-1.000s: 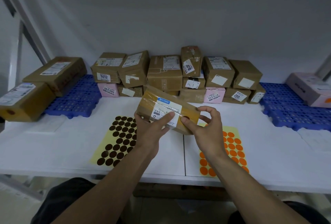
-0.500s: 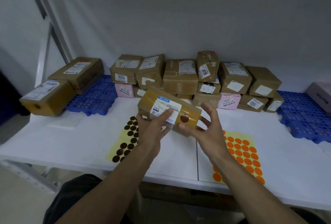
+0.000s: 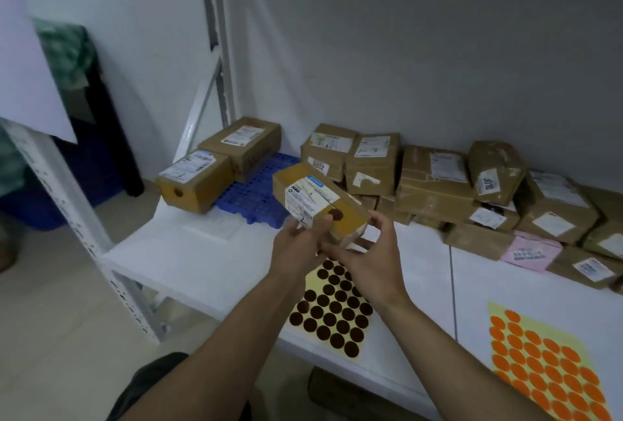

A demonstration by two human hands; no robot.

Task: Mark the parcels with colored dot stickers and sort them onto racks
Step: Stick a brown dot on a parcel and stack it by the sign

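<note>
Brown-dot sheet [image 3: 332,312]: yellow backing, flat on white shelf [image 3: 188,252], below the parcel.
Left hand [image 3: 298,248]: grips the parcel from beneath, thumb on its label.
Right hand [image 3: 374,252]: fingers spread, tips touching the parcel's right end.
Parcel [image 3: 317,200]: tan taped box, white label, one brown dot [image 3: 335,215]; held above the shelf.
Blue rack [image 3: 256,191]: behind-left of the parcel, bearing two boxes.
Stacked boxes [image 3: 435,178]: behind-right, against a grey wall.

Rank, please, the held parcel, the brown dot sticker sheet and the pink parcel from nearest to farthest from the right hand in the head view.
1. Held parcel, at the right hand's fingertips.
2. Brown dot sticker sheet, lying just beneath it.
3. Pink parcel, far off to its right.
</note>
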